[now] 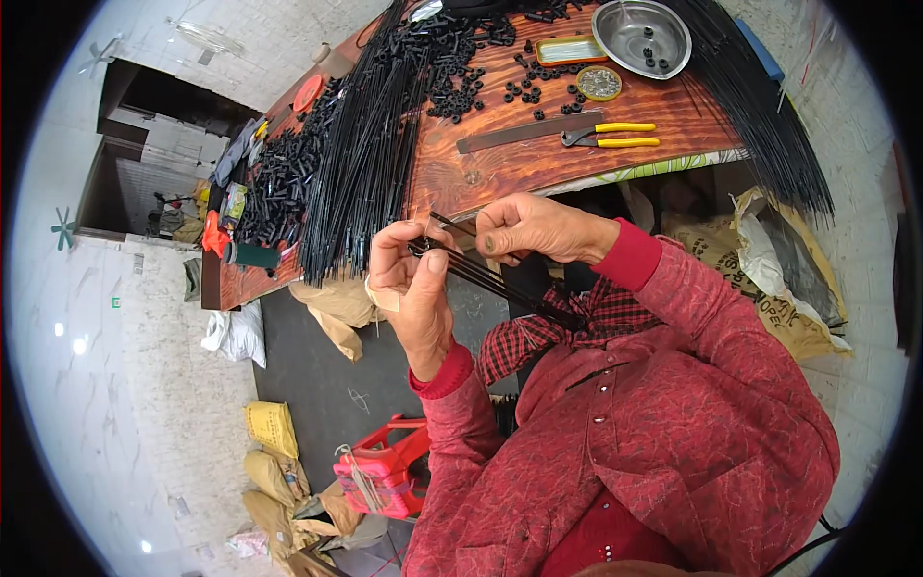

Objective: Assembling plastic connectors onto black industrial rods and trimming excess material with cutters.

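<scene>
My left hand (415, 303), with a pale bandage or tape on it, pinches a small black ring-like part (420, 246) between thumb and fingers. From that part a bundle of thin black rods (514, 291) slants down to the right, onto a red-and-black checked cloth (524, 344) over my lap. Just to the right, my right hand (548, 231) has thumb and forefinger closed on one black rod (450, 223); its tip sticks out close to my left fingers. Both hands are held in front of the table edge. Whether the rod's tip touches the ring part is hard to tell.
On the wooden table (442, 178) lie yellow-handled pliers (625, 142), a flat metal bar (524, 133), a steel bowl (615, 34), a round tin (600, 83) and black rod bundles (361, 183). A red stool (380, 471) and sacks (272, 428) stand on the floor.
</scene>
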Demonstrator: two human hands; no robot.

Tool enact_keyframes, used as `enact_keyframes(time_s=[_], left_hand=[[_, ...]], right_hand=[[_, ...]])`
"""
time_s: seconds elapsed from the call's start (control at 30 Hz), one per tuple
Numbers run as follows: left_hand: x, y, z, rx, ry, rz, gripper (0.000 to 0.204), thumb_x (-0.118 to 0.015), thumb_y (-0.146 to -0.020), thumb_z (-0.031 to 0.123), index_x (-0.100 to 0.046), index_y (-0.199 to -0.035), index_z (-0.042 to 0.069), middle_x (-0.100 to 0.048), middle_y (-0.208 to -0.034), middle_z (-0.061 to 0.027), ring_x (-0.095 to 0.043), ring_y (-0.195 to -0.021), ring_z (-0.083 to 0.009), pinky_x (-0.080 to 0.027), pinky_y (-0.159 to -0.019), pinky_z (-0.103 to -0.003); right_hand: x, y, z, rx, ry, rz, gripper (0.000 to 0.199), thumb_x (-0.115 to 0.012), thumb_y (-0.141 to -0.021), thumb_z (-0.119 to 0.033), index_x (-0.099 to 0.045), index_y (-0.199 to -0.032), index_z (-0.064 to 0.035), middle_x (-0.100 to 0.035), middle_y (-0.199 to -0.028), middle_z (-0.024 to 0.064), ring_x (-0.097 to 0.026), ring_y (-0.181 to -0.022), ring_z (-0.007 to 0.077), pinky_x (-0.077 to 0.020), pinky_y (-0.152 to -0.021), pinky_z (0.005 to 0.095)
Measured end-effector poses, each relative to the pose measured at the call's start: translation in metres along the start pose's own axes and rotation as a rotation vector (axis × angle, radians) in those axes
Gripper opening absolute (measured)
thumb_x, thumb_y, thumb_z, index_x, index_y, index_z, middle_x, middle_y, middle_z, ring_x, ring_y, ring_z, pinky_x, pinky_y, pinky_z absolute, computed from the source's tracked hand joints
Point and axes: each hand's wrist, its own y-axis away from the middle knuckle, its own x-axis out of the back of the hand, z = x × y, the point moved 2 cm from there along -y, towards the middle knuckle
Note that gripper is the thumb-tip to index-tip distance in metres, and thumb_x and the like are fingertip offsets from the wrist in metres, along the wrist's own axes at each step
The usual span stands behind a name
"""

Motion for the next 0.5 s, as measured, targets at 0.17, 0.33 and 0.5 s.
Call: enact_keyframes(time_s=[0.17, 0.33, 0.5], left_hand=[[0.0005, 0.0003, -0.0015, -0.005, 0.022, 0.023, 0.034, -0.070, -0.080, -0.003, -0.054, -0.110, 0.001, -0.062, -0.103, -0.0122, -0.060, -0.094, -0.0168, -0.049, -0.084, -0.028], [0.0019, 0.0010, -0.0026, 0.003, 0.026, 0.029, 0.035, -0.070, -0.080, -0.004, -0.055, -0.111, 0.000, -0.063, -0.104, -0.0129, -0.060, -0.096, -0.0169, -0.048, -0.085, -0.027], [0.0010, 0.0015, -0.0040, -0.008, 0.030, 0.045, 0.036, -0.070, -0.080, -0.003, -0.055, -0.112, 0.000, -0.063, -0.105, -0.0133, -0.060, -0.096, -0.0170, -0.048, -0.085, -0.027]], right_hand=[[0.0017, 0.0011, -0.0014, -0.004, 0.031, 0.018, 0.033, -0.072, -0.086, -0.039, -0.061, -0.082, -0.0081, -0.055, -0.068, -0.0045, -0.047, -0.058, 0.0048, -0.0341, -0.052, 0.0192], [-0.0009, 0.0017, -0.0022, 0.006, 0.017, 0.037, 0.031, -0.072, -0.087, -0.037, -0.060, -0.081, -0.0083, -0.055, -0.067, -0.0044, -0.047, -0.058, 0.0050, -0.0348, -0.052, 0.0198], [-0.0021, 0.0028, -0.0039, 0.015, -0.002, 0.055, 0.030, -0.074, -0.086, -0.034, -0.060, -0.080, -0.0079, -0.055, -0.068, -0.0041, -0.047, -0.059, 0.0050, -0.0362, -0.053, 0.0203]])
